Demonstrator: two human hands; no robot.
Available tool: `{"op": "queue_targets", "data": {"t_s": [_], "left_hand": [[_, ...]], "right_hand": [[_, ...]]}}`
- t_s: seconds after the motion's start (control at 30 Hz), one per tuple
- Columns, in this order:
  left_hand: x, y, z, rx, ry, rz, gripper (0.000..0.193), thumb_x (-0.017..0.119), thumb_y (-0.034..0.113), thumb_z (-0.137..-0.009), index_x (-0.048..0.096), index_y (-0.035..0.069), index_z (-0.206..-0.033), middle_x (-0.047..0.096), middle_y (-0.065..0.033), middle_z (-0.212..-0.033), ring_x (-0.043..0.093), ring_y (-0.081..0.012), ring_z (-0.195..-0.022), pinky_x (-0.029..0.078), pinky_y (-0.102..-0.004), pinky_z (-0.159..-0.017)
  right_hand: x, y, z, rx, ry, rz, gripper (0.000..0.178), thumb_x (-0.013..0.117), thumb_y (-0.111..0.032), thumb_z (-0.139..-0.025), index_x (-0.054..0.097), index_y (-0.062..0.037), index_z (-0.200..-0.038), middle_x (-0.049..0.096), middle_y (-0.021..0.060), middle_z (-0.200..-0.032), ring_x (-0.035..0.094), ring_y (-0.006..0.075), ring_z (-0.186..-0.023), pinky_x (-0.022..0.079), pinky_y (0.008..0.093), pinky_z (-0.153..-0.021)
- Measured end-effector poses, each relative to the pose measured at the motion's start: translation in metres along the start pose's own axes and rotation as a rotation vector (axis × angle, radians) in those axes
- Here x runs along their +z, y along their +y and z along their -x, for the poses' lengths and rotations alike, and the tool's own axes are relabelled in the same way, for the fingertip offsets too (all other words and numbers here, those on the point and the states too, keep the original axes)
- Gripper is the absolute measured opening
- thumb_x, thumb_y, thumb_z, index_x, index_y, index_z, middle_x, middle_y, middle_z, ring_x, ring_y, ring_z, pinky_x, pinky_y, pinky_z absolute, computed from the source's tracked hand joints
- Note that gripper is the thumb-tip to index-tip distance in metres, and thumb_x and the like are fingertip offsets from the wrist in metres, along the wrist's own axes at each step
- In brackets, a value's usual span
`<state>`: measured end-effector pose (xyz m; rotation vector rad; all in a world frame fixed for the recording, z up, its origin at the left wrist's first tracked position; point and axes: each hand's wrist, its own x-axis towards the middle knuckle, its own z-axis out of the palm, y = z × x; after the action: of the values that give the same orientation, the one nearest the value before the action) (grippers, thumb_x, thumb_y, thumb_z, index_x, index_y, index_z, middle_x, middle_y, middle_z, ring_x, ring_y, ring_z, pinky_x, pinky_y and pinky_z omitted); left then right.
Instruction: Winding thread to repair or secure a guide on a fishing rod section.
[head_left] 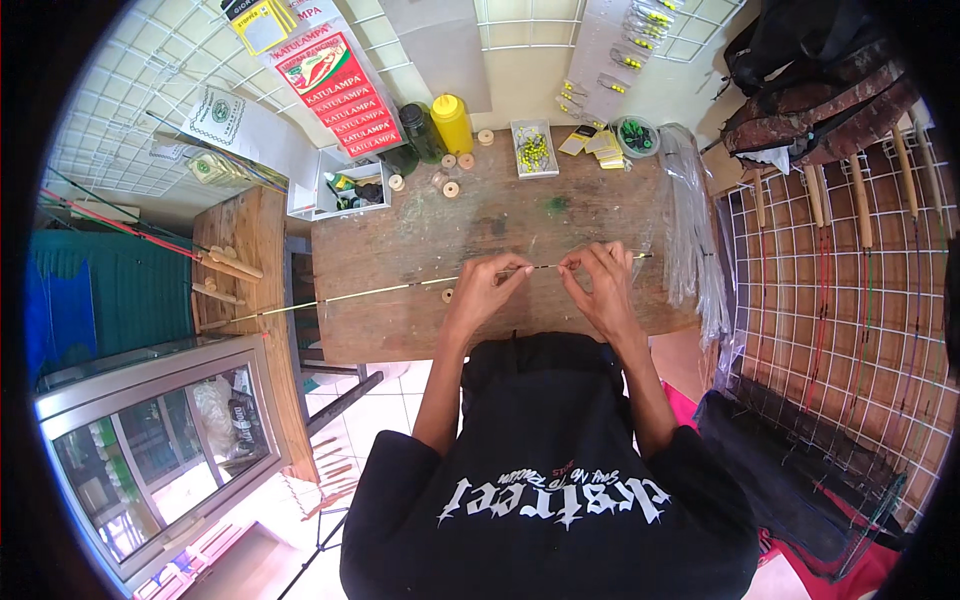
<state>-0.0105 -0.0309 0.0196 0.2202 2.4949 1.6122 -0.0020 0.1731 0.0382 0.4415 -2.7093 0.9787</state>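
A thin yellow-green fishing rod (380, 290) with dark bands lies sideways across the wooden table (420, 225), running past its left edge. My left hand (484, 290) pinches the rod near the middle of the table, with thumb and forefinger together. Just to the right, my right hand (603, 287) has its fingertips closed on the same rod. A short dark-banded stretch shows between the two hands, and the rod's tip sticks out beyond my right hand. Whether a fine thread is also between my fingers is too small to tell.
Along the back stand a yellow squeeze bottle (450, 128), wooden spools (451, 189), a white box of small yellow pieces (534, 150) and a round tub (637, 137). Clear plastic sleeves (690, 230) hang at the right edge. Wood-handled rods (862, 205) hang on a white grid.
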Motion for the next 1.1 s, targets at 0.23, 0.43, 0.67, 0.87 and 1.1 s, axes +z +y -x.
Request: {"op": "queue_targets", "data": {"t_s": [0.23, 0.43, 0.67, 0.87, 1.1], "left_hand": [[-0.005, -0.011, -0.002, 0.026, -0.012, 0.064, 0.010, 0.066, 0.010, -0.085, 0.068, 0.001, -0.089, 0.069, -0.0068, -0.085, 0.061, -0.0133, -0.071, 0.047, -0.0272, -0.061], [-0.010, -0.018, -0.004, 0.166, -0.009, 0.119, 0.003, 0.061, 0.001, -0.085, 0.058, 0.000, -0.084, 0.066, -0.0081, -0.100, 0.060, -0.0125, -0.077, 0.048, -0.0269, -0.065], [-0.007, -0.029, -0.007, 0.082, -0.043, 0.314, 0.012, 0.049, 0.000, -0.090, 0.044, 0.002, -0.079, 0.061, -0.0133, -0.101, 0.053, -0.0077, -0.063, 0.045, -0.0239, -0.057], [-0.007, -0.025, -0.008, 0.120, 0.070, 0.253, 0.010, 0.051, -0.005, -0.078, 0.043, -0.003, -0.072, 0.060, -0.0106, -0.088, 0.049, -0.0108, -0.063, 0.042, -0.0255, -0.057], [-0.007, -0.028, -0.007, 0.228, 0.137, 0.139, 0.026, 0.058, -0.008, -0.069, 0.033, -0.001, -0.063, 0.055, -0.0120, -0.086, 0.045, -0.0112, -0.062, 0.039, -0.0265, -0.055]], "right_hand": [[-0.005, -0.003, -0.001, 0.017, 0.006, 0.038, 0.009, 0.071, -0.013, -0.076, 0.067, -0.0119, -0.085, 0.053, 0.0012, -0.076, 0.048, 0.0226, -0.080, 0.034, 0.0365, -0.073], [-0.007, -0.004, 0.001, 0.014, 0.046, -0.021, 0.009, 0.070, -0.011, -0.077, 0.066, -0.0102, -0.086, 0.051, 0.0029, -0.074, 0.048, 0.0231, -0.076, 0.036, 0.0367, -0.070], [0.007, -0.019, 0.009, -0.052, 0.024, -0.127, 0.010, 0.069, -0.010, -0.079, 0.064, -0.0097, -0.087, 0.051, 0.0040, -0.074, 0.049, 0.0234, -0.076, 0.036, 0.0365, -0.070], [0.013, -0.027, 0.010, -0.062, 0.007, -0.203, 0.011, 0.068, -0.009, -0.079, 0.062, -0.0086, -0.088, 0.051, 0.0046, -0.076, 0.049, 0.0243, -0.076, 0.036, 0.0368, -0.071], [0.006, -0.020, 0.004, -0.039, 0.019, -0.087, 0.012, 0.069, -0.007, -0.078, 0.063, -0.0075, -0.088, 0.058, 0.0067, -0.082, 0.052, 0.0253, -0.079, 0.038, 0.0374, -0.070]]}}
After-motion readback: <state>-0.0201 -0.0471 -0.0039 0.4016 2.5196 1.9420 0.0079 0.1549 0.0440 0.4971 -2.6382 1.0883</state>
